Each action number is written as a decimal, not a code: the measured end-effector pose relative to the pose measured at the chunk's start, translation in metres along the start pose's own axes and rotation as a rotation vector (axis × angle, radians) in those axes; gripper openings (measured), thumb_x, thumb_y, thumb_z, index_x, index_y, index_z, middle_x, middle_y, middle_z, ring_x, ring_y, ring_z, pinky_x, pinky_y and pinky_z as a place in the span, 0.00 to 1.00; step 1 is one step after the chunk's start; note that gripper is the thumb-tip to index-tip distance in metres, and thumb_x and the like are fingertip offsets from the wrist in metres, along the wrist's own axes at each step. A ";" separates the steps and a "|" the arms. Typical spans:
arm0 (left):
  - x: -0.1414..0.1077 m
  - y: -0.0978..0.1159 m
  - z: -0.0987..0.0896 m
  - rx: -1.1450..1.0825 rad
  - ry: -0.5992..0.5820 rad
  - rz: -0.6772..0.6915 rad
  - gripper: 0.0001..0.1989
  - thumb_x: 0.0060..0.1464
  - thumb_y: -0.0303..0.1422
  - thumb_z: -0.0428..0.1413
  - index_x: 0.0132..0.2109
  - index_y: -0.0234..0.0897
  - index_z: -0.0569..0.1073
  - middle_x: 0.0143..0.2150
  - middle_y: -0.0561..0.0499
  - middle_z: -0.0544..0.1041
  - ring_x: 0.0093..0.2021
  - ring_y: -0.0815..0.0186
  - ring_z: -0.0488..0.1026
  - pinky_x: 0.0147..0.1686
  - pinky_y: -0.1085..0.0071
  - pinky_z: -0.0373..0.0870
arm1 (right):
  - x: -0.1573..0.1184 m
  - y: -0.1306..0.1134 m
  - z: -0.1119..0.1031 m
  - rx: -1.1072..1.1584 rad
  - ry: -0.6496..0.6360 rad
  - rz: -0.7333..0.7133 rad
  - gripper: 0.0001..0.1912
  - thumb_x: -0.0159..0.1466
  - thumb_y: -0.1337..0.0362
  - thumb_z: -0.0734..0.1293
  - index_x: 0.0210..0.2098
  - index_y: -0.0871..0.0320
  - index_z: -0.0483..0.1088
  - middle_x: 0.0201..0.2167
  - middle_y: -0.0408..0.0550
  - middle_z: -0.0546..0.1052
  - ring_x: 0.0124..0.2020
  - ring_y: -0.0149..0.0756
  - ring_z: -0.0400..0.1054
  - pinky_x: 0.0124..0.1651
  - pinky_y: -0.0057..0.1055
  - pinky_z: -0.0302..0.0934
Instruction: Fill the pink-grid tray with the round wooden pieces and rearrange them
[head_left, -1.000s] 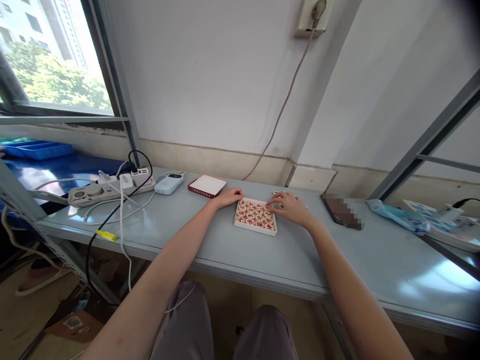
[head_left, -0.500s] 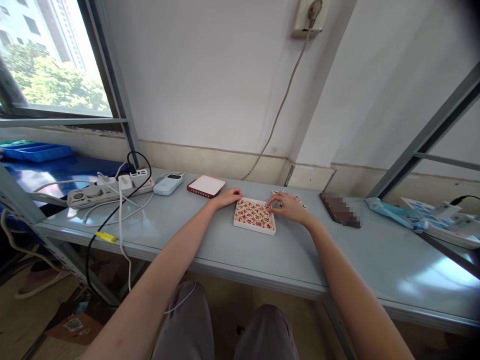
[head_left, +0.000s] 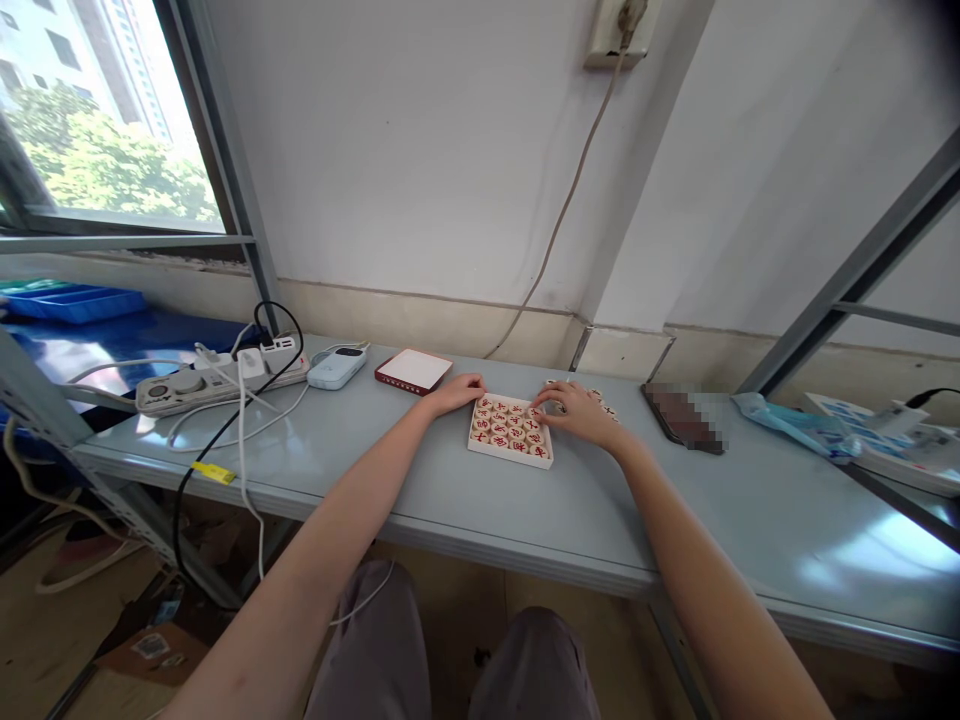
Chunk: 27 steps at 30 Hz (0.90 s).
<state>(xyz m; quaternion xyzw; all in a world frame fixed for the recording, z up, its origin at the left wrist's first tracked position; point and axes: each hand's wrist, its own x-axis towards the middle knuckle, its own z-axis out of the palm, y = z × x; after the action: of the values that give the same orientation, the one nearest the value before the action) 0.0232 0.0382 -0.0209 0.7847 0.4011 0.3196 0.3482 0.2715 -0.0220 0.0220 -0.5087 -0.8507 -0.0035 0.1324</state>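
Observation:
A shallow white box [head_left: 511,456] sits on the grey table, filled with rows of round pieces [head_left: 516,432] bearing red characters. My left hand [head_left: 461,391] rests at the box's back left corner, its fingers closed against the edge. At the back right corner is my right hand [head_left: 571,410], thumb and fingertips pinched over a piece there; whether they grip it is too small to tell. More round pieces [head_left: 609,411] lie on the table behind my right hand, partly hidden by it.
A dark red box lid [head_left: 415,371] lies behind my left hand. Farther left are a light blue device [head_left: 337,368] and a power strip [head_left: 176,389] with cables. On the right lie a dark phone [head_left: 679,418] and blue plastic wrap [head_left: 795,428].

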 end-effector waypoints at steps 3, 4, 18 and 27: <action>0.001 -0.003 0.000 0.001 0.000 0.006 0.08 0.46 0.35 0.50 0.33 0.35 0.68 0.34 0.51 0.72 0.37 0.65 0.69 0.38 0.71 0.64 | 0.002 0.002 0.001 0.012 0.015 0.002 0.17 0.58 0.49 0.60 0.39 0.51 0.72 0.48 0.48 0.69 0.49 0.45 0.59 0.49 0.41 0.53; 0.002 -0.003 0.000 -0.001 0.001 0.008 0.08 0.46 0.34 0.50 0.33 0.35 0.68 0.34 0.51 0.72 0.37 0.65 0.69 0.38 0.71 0.64 | 0.002 0.002 0.001 0.012 0.017 -0.001 0.17 0.58 0.50 0.60 0.39 0.52 0.72 0.48 0.49 0.69 0.48 0.44 0.60 0.49 0.40 0.54; 0.001 -0.001 0.001 0.019 0.007 0.009 0.07 0.46 0.34 0.49 0.32 0.35 0.68 0.34 0.52 0.72 0.37 0.65 0.68 0.38 0.72 0.64 | 0.000 -0.004 0.000 0.177 0.009 -0.075 0.14 0.59 0.57 0.60 0.40 0.53 0.71 0.39 0.47 0.73 0.39 0.38 0.64 0.43 0.34 0.58; -0.002 0.003 0.000 0.028 0.005 0.001 0.08 0.47 0.34 0.49 0.33 0.35 0.68 0.35 0.51 0.72 0.37 0.65 0.69 0.37 0.71 0.64 | -0.001 -0.009 -0.001 -0.139 0.035 -0.059 0.16 0.60 0.51 0.59 0.39 0.46 0.75 0.46 0.48 0.69 0.46 0.44 0.60 0.46 0.40 0.55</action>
<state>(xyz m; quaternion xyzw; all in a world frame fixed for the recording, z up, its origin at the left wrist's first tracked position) 0.0231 0.0350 -0.0186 0.7889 0.4060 0.3163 0.3358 0.2641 -0.0270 0.0239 -0.4911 -0.8607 -0.0754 0.1112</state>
